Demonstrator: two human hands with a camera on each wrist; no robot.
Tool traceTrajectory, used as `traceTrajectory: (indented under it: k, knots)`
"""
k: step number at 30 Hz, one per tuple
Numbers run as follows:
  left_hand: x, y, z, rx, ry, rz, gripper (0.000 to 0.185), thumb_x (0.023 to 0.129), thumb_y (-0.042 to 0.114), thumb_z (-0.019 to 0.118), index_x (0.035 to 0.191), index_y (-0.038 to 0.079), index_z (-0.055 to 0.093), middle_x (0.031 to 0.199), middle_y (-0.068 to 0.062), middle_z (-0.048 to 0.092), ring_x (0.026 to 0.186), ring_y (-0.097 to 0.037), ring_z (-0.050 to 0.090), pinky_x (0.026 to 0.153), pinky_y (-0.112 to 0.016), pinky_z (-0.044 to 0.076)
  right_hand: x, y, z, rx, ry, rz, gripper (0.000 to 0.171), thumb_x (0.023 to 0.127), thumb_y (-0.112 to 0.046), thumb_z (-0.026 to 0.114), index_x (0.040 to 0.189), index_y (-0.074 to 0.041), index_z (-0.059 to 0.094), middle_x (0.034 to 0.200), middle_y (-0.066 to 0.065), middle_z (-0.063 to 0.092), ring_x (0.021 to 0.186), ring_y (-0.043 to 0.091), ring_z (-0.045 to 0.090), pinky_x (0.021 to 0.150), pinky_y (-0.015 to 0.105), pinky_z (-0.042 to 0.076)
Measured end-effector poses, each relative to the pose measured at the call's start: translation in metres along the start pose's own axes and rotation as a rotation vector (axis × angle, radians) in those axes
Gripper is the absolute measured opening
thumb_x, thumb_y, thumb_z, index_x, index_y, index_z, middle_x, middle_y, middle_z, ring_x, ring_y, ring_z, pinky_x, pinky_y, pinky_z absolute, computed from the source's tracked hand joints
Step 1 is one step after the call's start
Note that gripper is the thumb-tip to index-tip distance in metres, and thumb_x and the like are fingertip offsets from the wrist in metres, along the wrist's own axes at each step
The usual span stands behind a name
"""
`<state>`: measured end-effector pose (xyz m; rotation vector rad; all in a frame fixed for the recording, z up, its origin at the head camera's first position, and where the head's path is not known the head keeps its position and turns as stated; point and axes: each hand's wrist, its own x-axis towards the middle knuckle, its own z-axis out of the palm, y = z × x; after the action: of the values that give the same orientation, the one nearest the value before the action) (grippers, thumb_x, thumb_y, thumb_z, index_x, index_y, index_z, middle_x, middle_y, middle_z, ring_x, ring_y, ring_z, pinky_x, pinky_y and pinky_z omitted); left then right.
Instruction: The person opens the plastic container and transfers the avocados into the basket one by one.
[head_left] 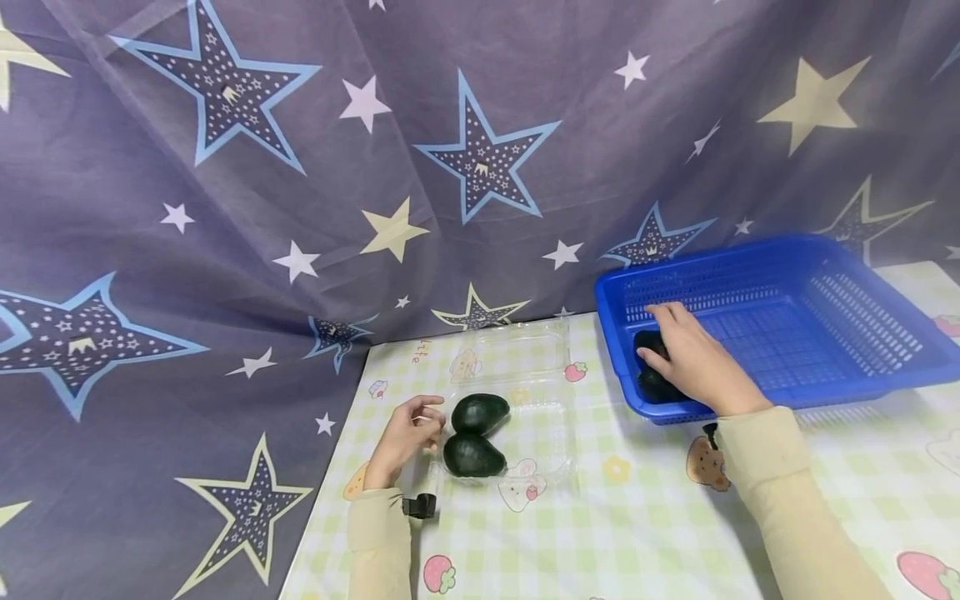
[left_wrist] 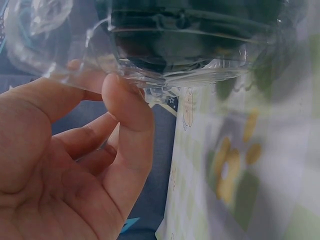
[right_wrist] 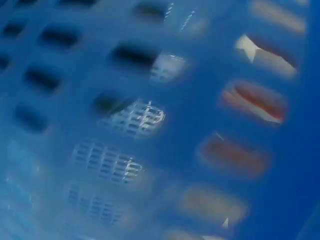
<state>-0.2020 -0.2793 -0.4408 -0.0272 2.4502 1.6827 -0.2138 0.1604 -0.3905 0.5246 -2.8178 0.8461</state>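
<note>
Two dark green avocados [head_left: 476, 433] lie side by side in a clear plastic clamshell box [head_left: 540, 437], its lid folded back toward the curtain. My left hand [head_left: 408, 435] is at the box's left edge; in the left wrist view its thumb and a finger pinch the clear rim [left_wrist: 165, 80], with dark green fruit showing through the plastic. Over on the right, my right hand [head_left: 693, 354] reaches into a blue plastic basket [head_left: 780, 333]. Its thumb and fingers lie on either side of a dark avocado [head_left: 647, 340] by the left wall. More dark green [head_left: 658, 387] shows below the thumb.
A checked tablecloth [head_left: 600, 533] with cartoon prints covers the table. Behind it hangs a purple curtain [head_left: 480, 250] with stars, close to the basket's back rim. In the right wrist view the slotted basket wall [right_wrist: 200, 125] fills the frame.
</note>
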Motion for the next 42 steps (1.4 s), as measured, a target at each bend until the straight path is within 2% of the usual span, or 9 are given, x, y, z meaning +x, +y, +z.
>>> traceTrajectory:
  k: [8, 14, 20, 24, 29, 32, 35, 37, 42]
  knots:
    - [-0.002, 0.005, 0.001, -0.012, -0.003, -0.006, 0.047, 0.088, -0.007, 0.056, 0.135, -0.008, 0.051, 0.099, -0.019, 0.06, 0.067, -0.018, 0.057, 0.055, -0.028, 0.056, 0.01, -0.018, 0.011, 0.051, 0.061, -0.196, 0.057, 0.098, -0.013, 0.061, 0.148, 0.0, 0.036, 0.144, 0.022, 0.043, 0.136, 0.04, 0.039, 0.113, 0.06, 0.033]
    - [0.0, 0.0, 0.0, -0.002, 0.004, 0.005, 0.047, 0.089, -0.006, 0.056, 0.135, -0.006, 0.052, 0.103, -0.023, 0.061, 0.067, -0.018, 0.058, 0.055, -0.028, 0.056, 0.013, -0.035, 0.019, 0.042, 0.085, -0.291, 0.052, 0.099, -0.017, 0.061, 0.145, -0.004, 0.042, 0.141, 0.016, 0.048, 0.137, 0.036, 0.04, 0.114, 0.057, 0.035]
    - [0.001, 0.002, 0.0, -0.005, 0.005, -0.008, 0.046, 0.089, -0.008, 0.056, 0.135, -0.007, 0.052, 0.098, -0.017, 0.061, 0.067, -0.019, 0.058, 0.056, -0.03, 0.057, 0.017, -0.048, 0.026, 0.051, 0.099, -0.346, 0.056, 0.098, -0.019, 0.062, 0.146, -0.002, 0.04, 0.14, 0.015, 0.049, 0.13, 0.032, 0.047, 0.105, 0.051, 0.046]
    - [-0.007, 0.015, 0.001, -0.001, -0.006, -0.01, 0.045, 0.089, -0.009, 0.056, 0.133, -0.01, 0.052, 0.095, -0.014, 0.061, 0.068, -0.02, 0.059, 0.058, -0.033, 0.058, 0.02, -0.055, 0.032, 0.057, 0.095, -0.37, 0.059, 0.098, -0.02, 0.063, 0.147, -0.002, 0.038, 0.143, 0.016, 0.047, 0.131, 0.03, 0.047, 0.106, 0.049, 0.046]
    - [-0.014, 0.025, 0.003, -0.007, -0.017, 0.028, 0.044, 0.088, -0.007, 0.057, 0.131, -0.013, 0.051, 0.094, -0.014, 0.061, 0.069, -0.021, 0.06, 0.057, -0.035, 0.058, 0.023, -0.064, 0.044, 0.06, 0.099, -0.377, 0.056, 0.097, -0.018, 0.064, 0.145, -0.001, 0.041, 0.146, 0.019, 0.046, 0.131, 0.031, 0.049, 0.106, 0.047, 0.048]
    - [-0.012, 0.021, 0.003, -0.006, -0.014, 0.021, 0.044, 0.089, -0.007, 0.057, 0.132, -0.012, 0.051, 0.094, -0.015, 0.061, 0.069, -0.022, 0.06, 0.058, -0.036, 0.059, 0.024, -0.071, 0.051, 0.059, 0.089, -0.381, 0.058, 0.096, -0.019, 0.065, 0.145, 0.0, 0.042, 0.146, 0.02, 0.047, 0.132, 0.033, 0.049, 0.107, 0.047, 0.047]
    - [-0.007, 0.013, 0.001, 0.006, 0.0, -0.006, 0.045, 0.089, -0.007, 0.057, 0.133, -0.009, 0.053, 0.096, -0.015, 0.061, 0.07, -0.022, 0.06, 0.059, -0.035, 0.059, 0.025, -0.078, 0.057, 0.049, 0.064, -0.392, 0.059, 0.096, -0.021, 0.066, 0.145, 0.0, 0.041, 0.144, 0.019, 0.048, 0.136, 0.034, 0.045, 0.111, 0.048, 0.044]
    - [-0.003, 0.005, 0.0, 0.014, 0.01, -0.001, 0.044, 0.089, -0.007, 0.057, 0.133, -0.009, 0.052, 0.096, -0.015, 0.061, 0.069, -0.021, 0.06, 0.058, -0.035, 0.059, 0.026, -0.082, 0.062, 0.042, 0.049, -0.402, 0.058, 0.096, -0.022, 0.065, 0.145, 0.0, 0.042, 0.142, 0.018, 0.05, 0.137, 0.034, 0.044, 0.113, 0.048, 0.041]
    - [0.002, -0.002, 0.0, 0.01, 0.013, 0.003, 0.044, 0.09, -0.004, 0.059, 0.134, -0.006, 0.053, 0.097, -0.013, 0.061, 0.069, -0.019, 0.059, 0.058, -0.036, 0.058, 0.027, -0.088, 0.072, 0.04, 0.044, -0.43, 0.058, 0.095, -0.022, 0.067, 0.144, -0.001, 0.044, 0.139, 0.016, 0.052, 0.134, 0.032, 0.047, 0.111, 0.045, 0.044]
